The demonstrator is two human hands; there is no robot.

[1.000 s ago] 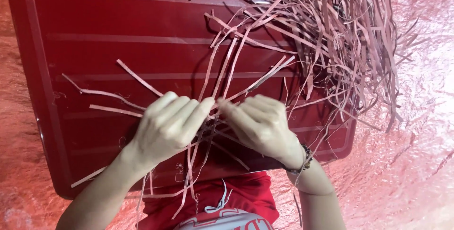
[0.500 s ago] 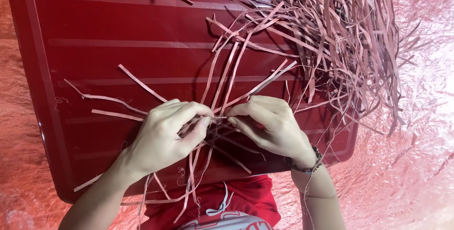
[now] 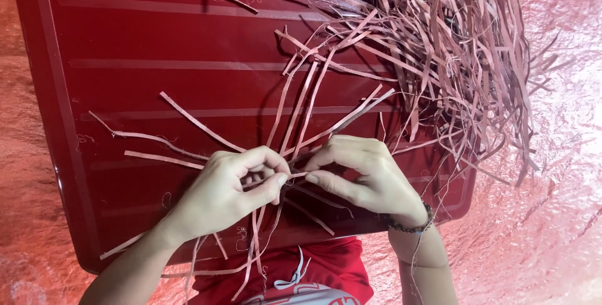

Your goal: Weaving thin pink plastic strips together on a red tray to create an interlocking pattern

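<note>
A: What's the biggest thing down there?

B: A dark red ribbed board [image 3: 188,60], lying as the surface over a shiny pinkish-red sheet [image 3: 552,230]. It stretches well beyond both hands, up and to either side of them.

A: And on it?

B: A big loose heap of pale pink flat strips [image 3: 464,48], up and to the right of the right hand. Several strips trail from the heap down toward the fingers.

A: What are the hands doing?

B: The left hand [image 3: 229,192] and the right hand [image 3: 364,176] meet at the near edge of the board, fingertips almost touching. Each grip is clenched on the small woven bundle of strips [image 3: 293,176], pinched between thumb and forefinger right where the two hands join.

A: Where do the loose ends go?

B: Some fan out to the left of the left hand across the board; others hang below both hands over the board's edge, in front of a red shirt [image 3: 326,270].

A: Anything smaller?

B: A beaded bracelet [image 3: 411,224] on the right wrist, just below that hand.
</note>
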